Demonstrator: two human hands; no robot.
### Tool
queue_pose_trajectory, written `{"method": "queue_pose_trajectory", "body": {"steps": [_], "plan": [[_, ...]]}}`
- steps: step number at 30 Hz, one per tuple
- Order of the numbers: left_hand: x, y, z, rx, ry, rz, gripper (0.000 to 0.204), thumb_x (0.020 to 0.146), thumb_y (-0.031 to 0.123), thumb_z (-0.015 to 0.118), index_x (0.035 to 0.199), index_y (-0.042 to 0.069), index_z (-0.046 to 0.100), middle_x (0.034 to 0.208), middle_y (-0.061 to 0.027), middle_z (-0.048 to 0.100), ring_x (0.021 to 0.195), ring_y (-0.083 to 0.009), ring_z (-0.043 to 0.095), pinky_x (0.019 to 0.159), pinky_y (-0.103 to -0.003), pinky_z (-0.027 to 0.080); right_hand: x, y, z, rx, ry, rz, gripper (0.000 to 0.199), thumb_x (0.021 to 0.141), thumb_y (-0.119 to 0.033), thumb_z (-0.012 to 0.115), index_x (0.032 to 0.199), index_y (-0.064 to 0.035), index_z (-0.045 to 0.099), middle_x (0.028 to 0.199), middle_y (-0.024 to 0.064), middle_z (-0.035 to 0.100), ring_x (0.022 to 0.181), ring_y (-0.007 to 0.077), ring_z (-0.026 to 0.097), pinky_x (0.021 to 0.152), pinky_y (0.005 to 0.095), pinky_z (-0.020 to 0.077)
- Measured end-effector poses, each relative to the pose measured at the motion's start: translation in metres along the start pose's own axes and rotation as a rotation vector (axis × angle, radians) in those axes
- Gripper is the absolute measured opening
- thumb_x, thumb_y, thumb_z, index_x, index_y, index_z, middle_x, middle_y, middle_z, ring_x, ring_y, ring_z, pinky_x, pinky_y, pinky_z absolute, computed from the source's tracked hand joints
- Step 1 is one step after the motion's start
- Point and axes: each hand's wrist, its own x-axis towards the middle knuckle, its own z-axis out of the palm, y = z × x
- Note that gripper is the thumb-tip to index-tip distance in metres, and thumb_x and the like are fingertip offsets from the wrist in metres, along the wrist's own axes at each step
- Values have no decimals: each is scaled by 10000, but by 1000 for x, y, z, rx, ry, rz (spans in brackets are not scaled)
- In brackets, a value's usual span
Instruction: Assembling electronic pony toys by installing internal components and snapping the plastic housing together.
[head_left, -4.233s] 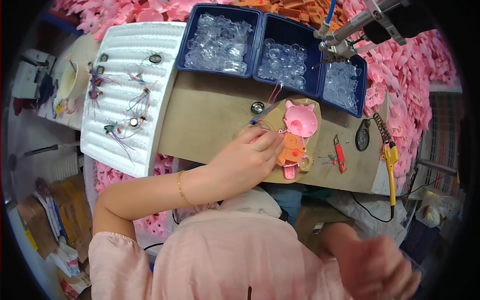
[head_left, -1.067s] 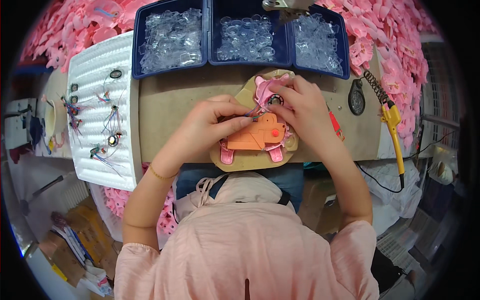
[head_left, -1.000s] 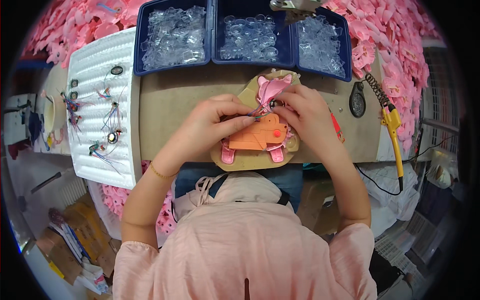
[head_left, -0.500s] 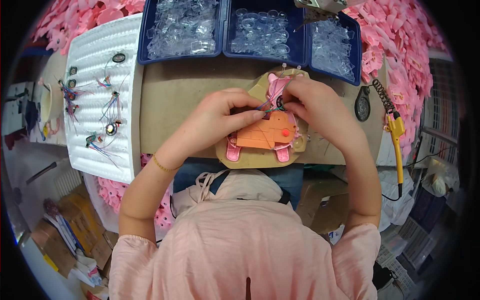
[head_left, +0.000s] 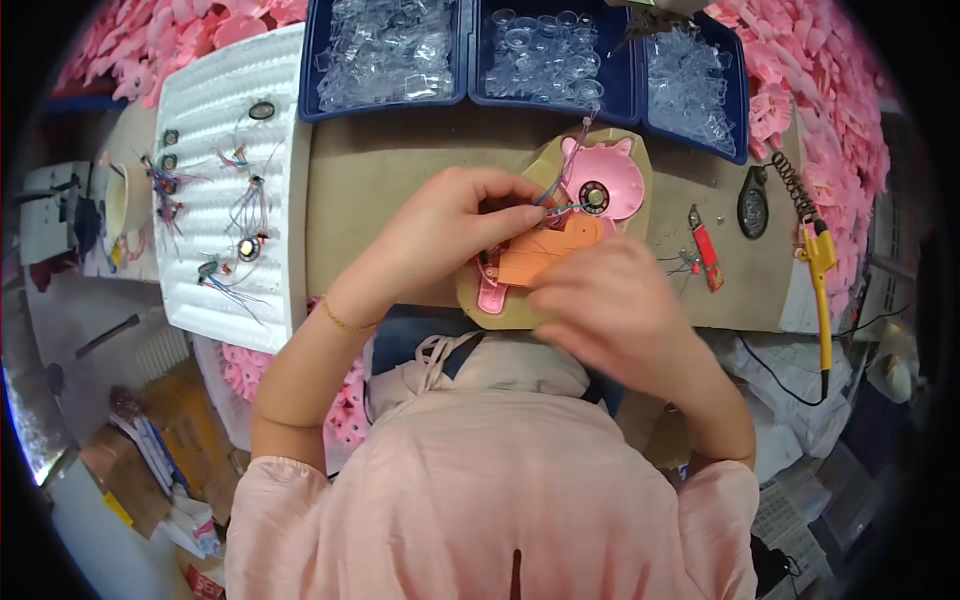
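My left hand point(head_left: 465, 220) pinches thin coloured wires point(head_left: 565, 172) between thumb and fingertips. These run to a round black speaker point(head_left: 594, 197) set in the round upper part of a pink plastic shell point(head_left: 622, 170). An orange piece point(head_left: 530, 255) covers the shell's lower part, with a pink leg point(head_left: 491, 297) jutting out below it. Under the shell lies a tan jig point(head_left: 548, 160). My right hand point(head_left: 620, 310) is over the lower right of the orange piece, blurred by motion; its fingers' grip cannot be made out.
Blue bins point(head_left: 470, 98) of clear plastic parts line the back. At left, a white foam tray point(head_left: 225, 310) bears wired speakers. To the right lie a red-handled tool point(head_left: 706, 255), a black oval piece point(head_left: 752, 205) and a yellow-handled tool point(head_left: 819, 260) with a coiled cord. Pink parts point(head_left: 790, 70) are heaped beyond.
My right hand has left the wires by the speaker and moved down toward me, uncovering the shell's round part and the red-handled tool. My left hand still pinches the wires. The view has shifted slightly.
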Motion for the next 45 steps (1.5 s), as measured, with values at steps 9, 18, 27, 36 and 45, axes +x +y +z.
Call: {"method": "queue_pose_trajectory", "body": {"steps": [9, 18, 27, 36, 45], "plan": [[-35, -36, 42, 1044, 509, 870, 351, 638, 141, 623, 977, 50, 633, 951, -39, 616, 843, -183, 585, 700, -307, 466, -36, 17, 14, -131, 242, 89, 338, 649, -33, 704, 969, -37, 595, 951, 78, 568, 846, 216, 572, 807, 341, 449], [-37, -38, 55, 1170, 583, 748, 330, 732, 179, 646, 1038, 59, 622, 1097, -37, 580, 1016, -171, 522, 813, -299, 388, -61, -10, 3, 496, 220, 499, 322, 744, 67, 568, 1061, 16, 589, 798, 72, 548, 587, 103, 540, 523, 205, 432], [-19, -21, 77, 1115, 630, 713, 362, 696, 208, 646, 1039, 111, 586, 1097, -7, 539, 1017, -170, 484, 823, -334, 332, -60, -6, -5, 687, 450, 779, 130, 842, 15, 528, 938, 54, 606, 736, 57, 572, 543, 73, 527, 492, 184, 408], [-27, -43, 54, 1003, 570, 925, 293, 690, 127, 628, 976, 68, 634, 1012, -29, 607, 946, -184, 547, 778, -327, 419, -67, 20, -8, 341, 292, 771, 60, 784, -26, 612, 825, 10, 587, 729, 12, 567, 630, 55, 526, 539, 217, 401], [-37, -26, 57, 1205, 594, 756, 304, 667, 115, 641, 970, 86, 645, 1028, -6, 607, 900, -161, 550, 720, -285, 427, -94, -4, 46, -428, 333, 295, 161, 703, -56, 690, 797, -52, 560, 728, 101, 557, 645, 279, 532, 560, 344, 405]]}}
